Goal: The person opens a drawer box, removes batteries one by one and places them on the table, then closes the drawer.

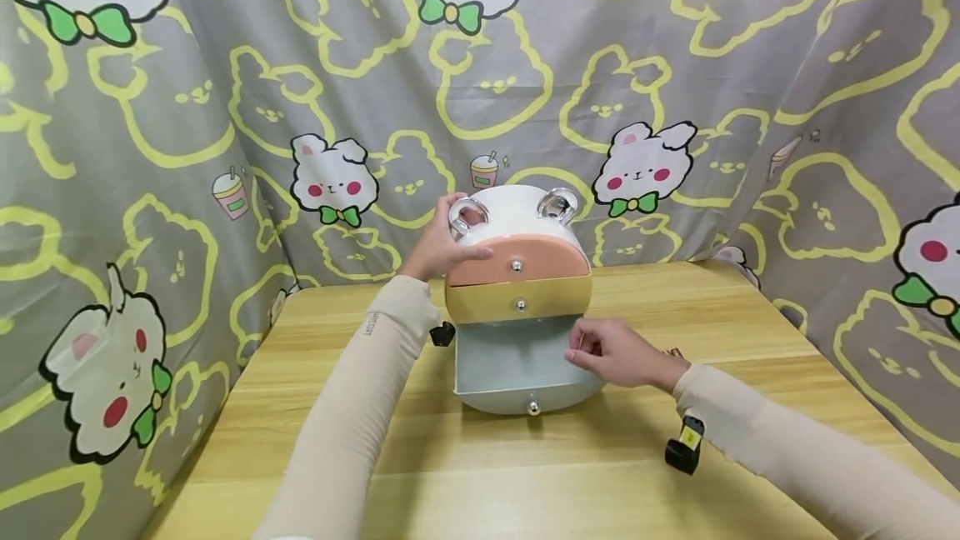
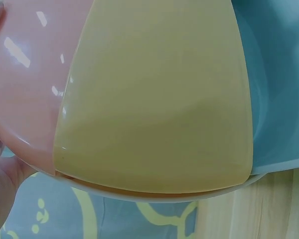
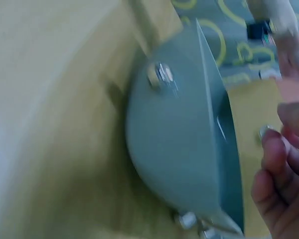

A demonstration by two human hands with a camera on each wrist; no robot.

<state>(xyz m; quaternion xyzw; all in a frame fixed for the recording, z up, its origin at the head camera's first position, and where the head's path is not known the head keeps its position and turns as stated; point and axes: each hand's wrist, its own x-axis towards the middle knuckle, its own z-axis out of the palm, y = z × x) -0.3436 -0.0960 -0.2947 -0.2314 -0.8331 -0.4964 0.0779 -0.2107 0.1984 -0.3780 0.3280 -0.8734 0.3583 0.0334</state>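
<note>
A small desktop drawer cabinet [image 1: 502,211] with a white top and two shiny ear-like rings stands on the table. My left hand [image 1: 446,244] grips its upper left side, thumb along the edge of the orange drawer [image 1: 491,263]. Below that, the yellow drawer [image 1: 480,302] is closed; its front fills the middle of the left wrist view. The bottom blue-grey drawer [image 1: 487,398] is pulled out, its visible inside bare. Over the drawer's right side, my right hand [image 1: 618,352] hovers with fingers loosely curled, nothing visible between them.
Small silvery things [image 3: 187,219] lie beside the drawer, blurred in the right wrist view; my right wrist mostly covers that spot in the head view. A wooden table [image 1: 337,457] carries the cabinet. Patterned grey curtains [image 1: 405,107] hang behind and on both sides.
</note>
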